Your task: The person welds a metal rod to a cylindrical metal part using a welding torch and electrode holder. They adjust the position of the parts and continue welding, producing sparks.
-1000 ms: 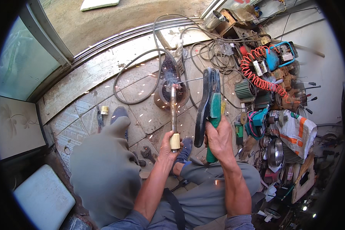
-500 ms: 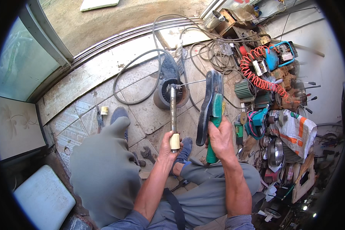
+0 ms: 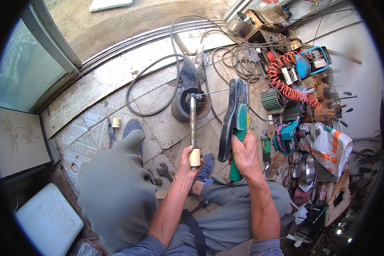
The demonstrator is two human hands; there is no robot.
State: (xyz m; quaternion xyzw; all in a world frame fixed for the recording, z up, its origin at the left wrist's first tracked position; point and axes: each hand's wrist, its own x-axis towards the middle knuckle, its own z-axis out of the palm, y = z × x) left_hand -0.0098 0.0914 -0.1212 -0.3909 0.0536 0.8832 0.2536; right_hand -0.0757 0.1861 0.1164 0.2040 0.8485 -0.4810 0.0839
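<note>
The left hand (image 3: pixel 184 165) is closed round the lower end of a metal rod (image 3: pixel 193 123), which runs out toward twelve o'clock — its tip over a round metal pot (image 3: pixel 180 112). The right hand (image 3: pixel 247 157) wraps a clamp's green handle (image 3: pixel 240 118); from the clamp's head, also toward twelve, a thin wire (image 3: pixel 214 91) points to nine — near the rod's tip.

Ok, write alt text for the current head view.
A person's left hand holds a metal bar near its pale sleeve; the right hand grips a green-and-black clamp whose thin rod extends toward the bar's far end. A coiled orange hose and teal power tool are at right.
</note>
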